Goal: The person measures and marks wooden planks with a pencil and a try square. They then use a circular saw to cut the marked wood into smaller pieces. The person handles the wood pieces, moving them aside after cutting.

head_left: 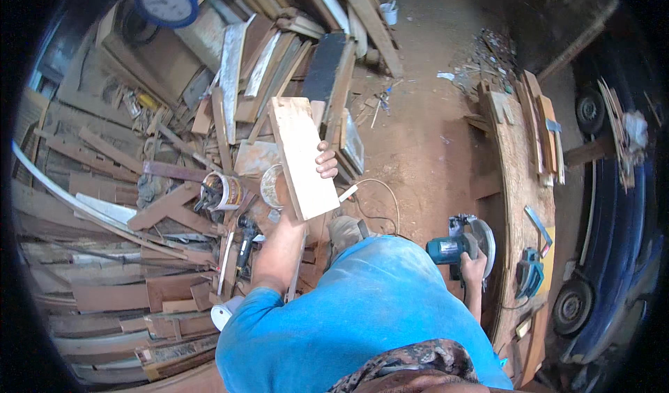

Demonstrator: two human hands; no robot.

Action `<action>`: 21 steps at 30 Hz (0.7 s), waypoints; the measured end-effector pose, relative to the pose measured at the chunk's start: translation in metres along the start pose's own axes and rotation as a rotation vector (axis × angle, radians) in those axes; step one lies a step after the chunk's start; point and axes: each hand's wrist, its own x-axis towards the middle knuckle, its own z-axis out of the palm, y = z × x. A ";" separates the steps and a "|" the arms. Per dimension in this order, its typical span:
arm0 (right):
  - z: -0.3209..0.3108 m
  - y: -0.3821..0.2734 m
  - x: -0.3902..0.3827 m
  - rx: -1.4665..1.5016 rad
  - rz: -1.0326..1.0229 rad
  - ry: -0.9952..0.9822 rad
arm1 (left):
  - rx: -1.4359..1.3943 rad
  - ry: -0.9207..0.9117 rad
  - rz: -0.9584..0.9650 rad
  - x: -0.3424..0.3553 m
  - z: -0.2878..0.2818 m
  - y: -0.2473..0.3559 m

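My left hand (326,162) is wrapped round a short, thick board of pale wood (301,157), held up in front of me. Its fingertips curl over the board's right edge, and the palm is hidden behind it. Lower right, my right hand (474,264) grips the handle of a teal circular saw (446,249), whose round metal guard (490,243) faces the workbench. The saw hangs beside the bench's near side, apart from the board. Whether its blade is turning, I cannot tell.
A long wooden workbench (512,177) on the right carries a try square (538,226) and another teal power tool (531,274). Wood offcuts crowd the left, with buckets (221,191) and a black power tool (245,243). A cable (390,196) loops over the dirt floor. A blue vehicle (613,212) stands beyond.
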 end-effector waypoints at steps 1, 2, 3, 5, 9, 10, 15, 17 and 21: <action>-0.015 0.020 -0.009 -0.050 0.069 0.023 | -0.045 -0.007 -0.015 0.014 0.021 -0.026; -0.032 0.028 -0.019 -0.016 0.120 0.045 | -0.090 -0.017 -0.036 0.029 0.039 -0.052; -0.046 0.025 -0.033 0.022 0.167 0.056 | -0.096 0.057 -0.038 0.039 0.051 -0.072; -0.067 0.022 -0.058 0.088 0.111 0.138 | -0.166 -0.119 -0.215 0.069 0.030 -0.102; -0.102 0.074 -0.107 0.071 0.257 0.315 | -0.206 -0.259 -0.513 0.125 -0.015 -0.176; -0.111 0.090 -0.119 0.027 0.336 0.340 | -0.104 -0.115 -0.527 0.132 -0.035 -0.188; -0.126 0.139 -0.180 -0.097 0.526 0.617 | 0.823 0.586 -0.530 0.157 -0.025 -0.298; -0.126 0.156 -0.203 -0.016 0.622 0.715 | 0.979 0.563 -0.646 0.168 -0.029 -0.347; -0.120 0.169 -0.252 0.086 0.804 0.857 | 1.260 0.364 -0.800 0.175 -0.060 -0.455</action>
